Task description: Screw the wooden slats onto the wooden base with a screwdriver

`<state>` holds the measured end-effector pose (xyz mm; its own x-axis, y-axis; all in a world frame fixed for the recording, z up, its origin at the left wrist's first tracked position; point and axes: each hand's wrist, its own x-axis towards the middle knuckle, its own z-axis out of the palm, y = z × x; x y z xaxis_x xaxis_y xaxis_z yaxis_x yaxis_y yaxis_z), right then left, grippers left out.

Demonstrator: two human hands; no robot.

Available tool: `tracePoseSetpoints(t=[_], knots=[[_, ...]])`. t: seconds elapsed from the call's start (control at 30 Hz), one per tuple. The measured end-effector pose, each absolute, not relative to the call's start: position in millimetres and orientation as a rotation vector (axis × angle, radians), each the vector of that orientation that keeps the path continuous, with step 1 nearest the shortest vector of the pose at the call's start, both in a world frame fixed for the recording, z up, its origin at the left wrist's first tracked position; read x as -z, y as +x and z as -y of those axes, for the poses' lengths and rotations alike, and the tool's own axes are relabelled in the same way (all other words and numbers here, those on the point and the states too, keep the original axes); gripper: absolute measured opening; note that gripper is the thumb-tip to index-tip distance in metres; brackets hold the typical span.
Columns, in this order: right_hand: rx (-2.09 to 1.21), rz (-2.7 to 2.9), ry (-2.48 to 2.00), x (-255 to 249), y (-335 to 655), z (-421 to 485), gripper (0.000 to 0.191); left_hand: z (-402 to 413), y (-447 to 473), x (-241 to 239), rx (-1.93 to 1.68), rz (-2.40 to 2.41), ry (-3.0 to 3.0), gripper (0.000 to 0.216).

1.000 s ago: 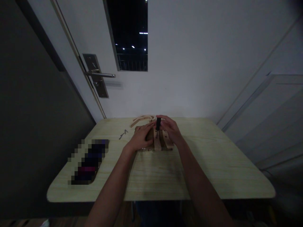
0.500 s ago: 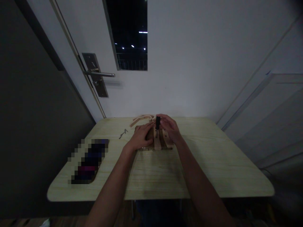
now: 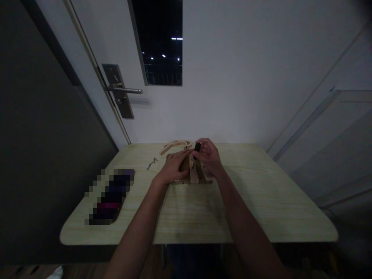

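Observation:
A brown board [image 3: 185,166] lies on the table, crossed by a pale wooden-looking strip [image 3: 194,176]. My left hand [image 3: 172,167] rests on the board's left part, its fingers stretched out and thumb apart. In my right hand [image 3: 211,158] is a screwdriver with a black handle [image 3: 197,148], pinched between fingers and thumb. It leans to the right, with its metal shaft pointing down at the strip; whether the tip touches anything I cannot tell. Behind the board, a pale curved piece [image 3: 174,143] juts out to the left.
Several small dark screws or nails [image 3: 151,163] lie left of the board on the pale wood-grain table [image 3: 255,201]. A pixelated dark flat object [image 3: 112,197] lies at the table's left. Beyond the far edge stands a white door with a metal handle [image 3: 124,90].
The screwdriver has gone from nearly upright to leaning right, and my right hand has shifted slightly right with it. My left hand stays on the board.

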<state>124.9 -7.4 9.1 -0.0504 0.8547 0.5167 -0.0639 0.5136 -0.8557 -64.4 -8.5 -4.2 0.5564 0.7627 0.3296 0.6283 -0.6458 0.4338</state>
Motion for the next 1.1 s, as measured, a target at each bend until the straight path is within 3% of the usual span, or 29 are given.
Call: tracePoseSetpoints(t=[0.13, 0.4, 0.6, 0.83, 1.1], knots=[[-0.914, 1.477, -0.682, -12.2, 127.5, 8.1, 0.037, 6.3, -65.8, 6.7, -0.746, -1.134, 2.550, 0.078], [-0.872, 1.478, -0.746, -7.3, 127.6, 6.8, 0.046, 2.1, -66.4, 11.8, -0.766, -1.112, 2.563, 0.076], [-0.880, 1.523, -0.711, -11.7, 128.4, 8.1, 0.036, 3.0, -66.1, 9.7, -0.749, -1.117, 2.563, 0.075], [-0.910, 1.509, -0.717, -8.2, 128.1, 4.8, 0.045, 3.0, -66.6, 9.7, -0.746, -1.120, 2.563, 0.075], [-0.873, 1.538, -0.711, -10.9, 129.1, 5.5, 0.039, 3.0, -66.8, 9.2, -0.738, -1.120, 2.557, 0.073]])
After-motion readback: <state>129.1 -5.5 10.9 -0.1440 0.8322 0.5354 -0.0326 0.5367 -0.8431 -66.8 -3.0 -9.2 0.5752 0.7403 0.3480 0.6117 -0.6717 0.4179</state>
